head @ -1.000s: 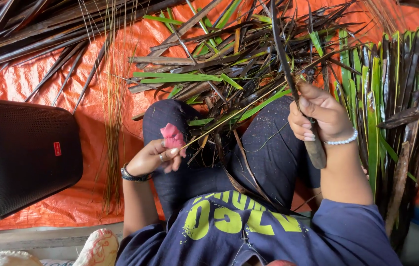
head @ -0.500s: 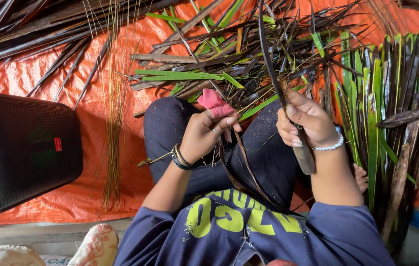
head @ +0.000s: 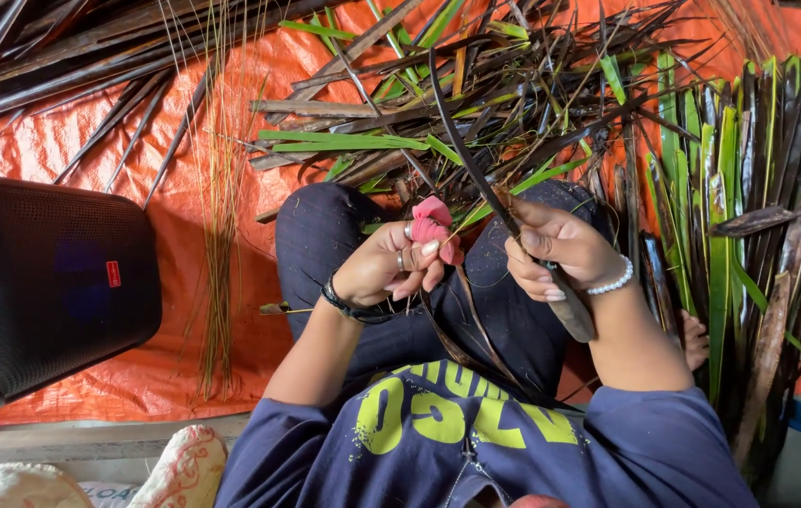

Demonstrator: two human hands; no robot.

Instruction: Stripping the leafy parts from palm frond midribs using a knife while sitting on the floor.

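Fingers of the right hand [head: 551, 249] are closed around a long dark leaf strip [head: 475, 169], which runs through the fist on a slant: its broad end sticks out below the palm toward the person's right knee, and its thin end arcs up and to the left over the heap of green and dark leaves [head: 475, 103]. The left hand [head: 386, 268] sits just beside it, to the left over the lap, fingers curled shut on a small pink-wrapped tool [head: 435, 226] whose tip points right, toward the strip and close to it; whether they touch cannot be told. Stripped thin midribs [head: 217, 245] lie well apart on the orange tarp [head: 90, 160], beside a black speaker [head: 43, 282].
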